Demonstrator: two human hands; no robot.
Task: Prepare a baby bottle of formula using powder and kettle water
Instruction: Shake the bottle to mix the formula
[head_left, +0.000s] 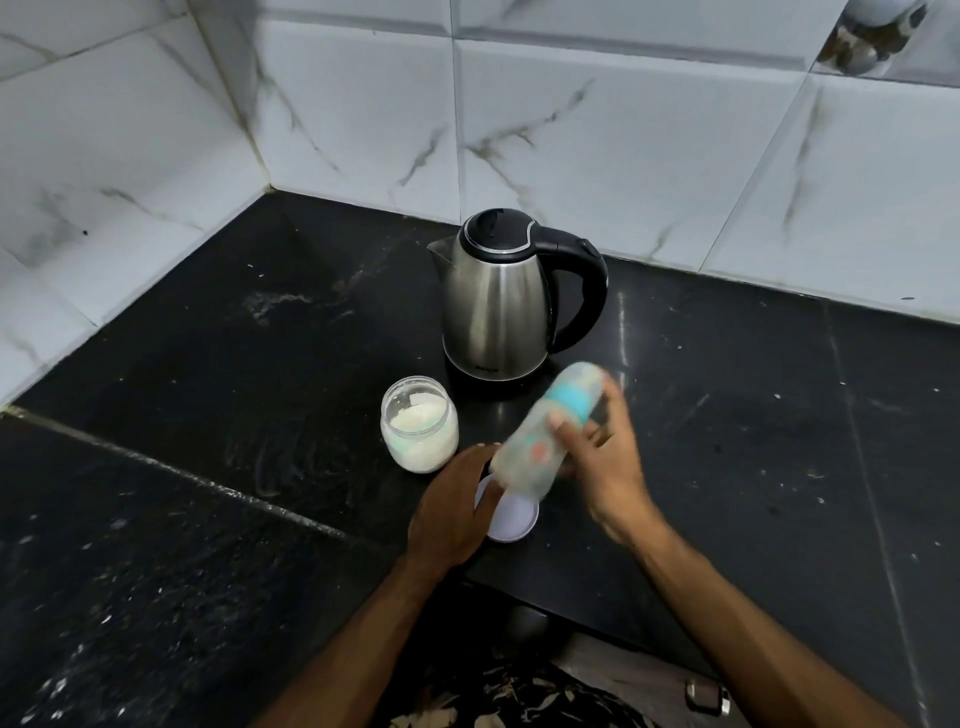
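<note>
Your right hand (605, 462) has its grip around the tilted, blurred baby bottle (545, 431) above the counter (260, 415), seemingly to mix it, while your left hand (452, 506) rests relaxed beside its base.

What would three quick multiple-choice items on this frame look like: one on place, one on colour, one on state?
1. Where does the open glass jar of white powder stand relative to the steel electric kettle with black handle?
A. In front of it, to the left
B. Behind it
C. On top of it

2. What colour is the collar of the blurred clear baby bottle?
A. Red
B. Light blue
C. Black

3. What state is the bottle in?
A. Standing on the black stone counter
B. Lying flat on the counter
C. Held tilted in the right hand

Answers: 1 A, the jar sits nearer the camera and left of the kettle. 2 B, a light blue band shows below the cap. 3 C, right-hand fingers wrap the slanted bottle while the left hand rests by the white round lid.
</note>
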